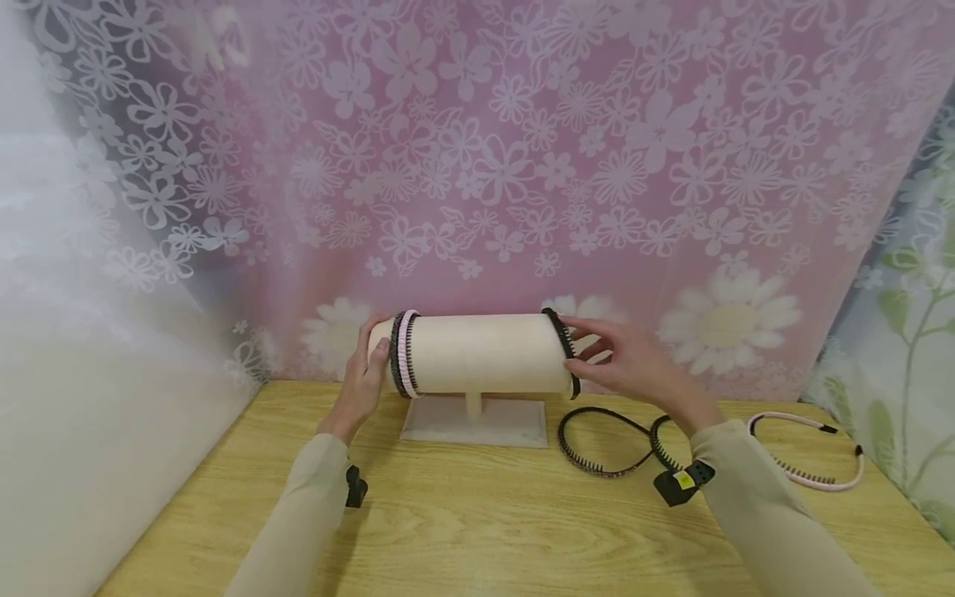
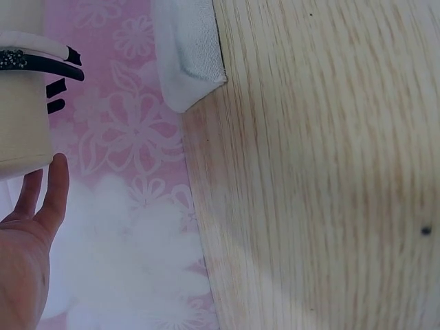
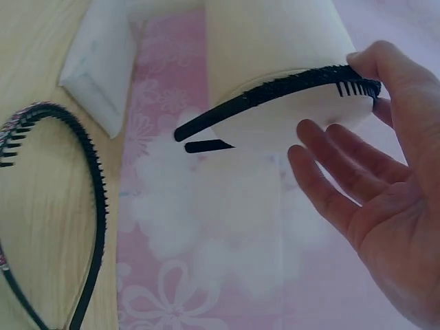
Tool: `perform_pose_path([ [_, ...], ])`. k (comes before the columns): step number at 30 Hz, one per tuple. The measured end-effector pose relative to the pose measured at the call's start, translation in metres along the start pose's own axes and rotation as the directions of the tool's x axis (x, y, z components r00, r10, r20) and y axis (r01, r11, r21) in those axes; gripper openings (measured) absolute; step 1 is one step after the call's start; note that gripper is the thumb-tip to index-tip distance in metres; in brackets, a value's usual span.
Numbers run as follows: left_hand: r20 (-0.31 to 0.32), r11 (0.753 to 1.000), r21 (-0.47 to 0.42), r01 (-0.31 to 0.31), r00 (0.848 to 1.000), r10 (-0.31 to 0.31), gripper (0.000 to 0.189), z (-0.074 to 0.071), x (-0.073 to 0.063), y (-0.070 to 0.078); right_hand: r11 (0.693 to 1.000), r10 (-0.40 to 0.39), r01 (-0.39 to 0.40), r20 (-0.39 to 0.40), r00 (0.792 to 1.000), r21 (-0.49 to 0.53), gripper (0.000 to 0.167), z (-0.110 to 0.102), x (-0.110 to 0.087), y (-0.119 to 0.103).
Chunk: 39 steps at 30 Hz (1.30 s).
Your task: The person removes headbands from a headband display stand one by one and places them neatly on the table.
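A cream cylindrical headband stand on a pale flat base stands near the back of the table. My left hand holds its left end, thumb in front. Beside that hand, a pink headband and a dark headband with sparkly stones sit round the cylinder. At the right end, my right hand pinches a black toothed headband between thumb and index finger. This band lies over the cylinder's end, its tips sticking out past the rim. The other right fingers are spread below it.
On the wooden table, right of the base, lie a dark headband with stones, another black headband partly behind my right wrist, and a pink headband. A pink flowered curtain hangs directly behind the stand.
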<state>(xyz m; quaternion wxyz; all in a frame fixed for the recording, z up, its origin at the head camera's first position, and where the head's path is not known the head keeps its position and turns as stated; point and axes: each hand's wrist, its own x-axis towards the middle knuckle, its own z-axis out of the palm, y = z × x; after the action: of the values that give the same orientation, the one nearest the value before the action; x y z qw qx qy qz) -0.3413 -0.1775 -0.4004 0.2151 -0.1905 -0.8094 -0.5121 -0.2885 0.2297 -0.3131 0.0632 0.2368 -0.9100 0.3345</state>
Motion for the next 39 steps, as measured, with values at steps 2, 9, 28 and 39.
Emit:
perform_pose_path([
  [2, 0.0, 1.0, 0.001, 0.007, 1.0, -0.007, 0.05, 0.0, -0.001, 0.0, 1.0, -0.015, 0.015, -0.025, 1.0, -0.004, 0.065, 0.002, -0.003, 0.0],
  [9, -0.006, 1.0, 0.002, 0.013, 1.0, -0.013, 0.05, 0.0, -0.001, 0.0, 0.998, -0.03, 0.034, -0.073, 0.997, 0.048, 0.062, 0.008, -0.013, 0.003],
  [28, -0.003, 1.0, -0.008, -0.002, 1.0, 0.002, 0.049, 0.001, -0.001, 0.001, 0.996, 0.002, 0.015, -0.182, 0.983, 0.093, 0.043, 0.02, -0.022, 0.005],
  [39, -0.007, 1.0, -0.002, -0.007, 1.0, 0.007, 0.05, 0.0, -0.001, 0.001, 0.987, -0.061, 0.095, -0.241, 0.969, 0.129, 0.04, 0.017, -0.027, 0.004],
])
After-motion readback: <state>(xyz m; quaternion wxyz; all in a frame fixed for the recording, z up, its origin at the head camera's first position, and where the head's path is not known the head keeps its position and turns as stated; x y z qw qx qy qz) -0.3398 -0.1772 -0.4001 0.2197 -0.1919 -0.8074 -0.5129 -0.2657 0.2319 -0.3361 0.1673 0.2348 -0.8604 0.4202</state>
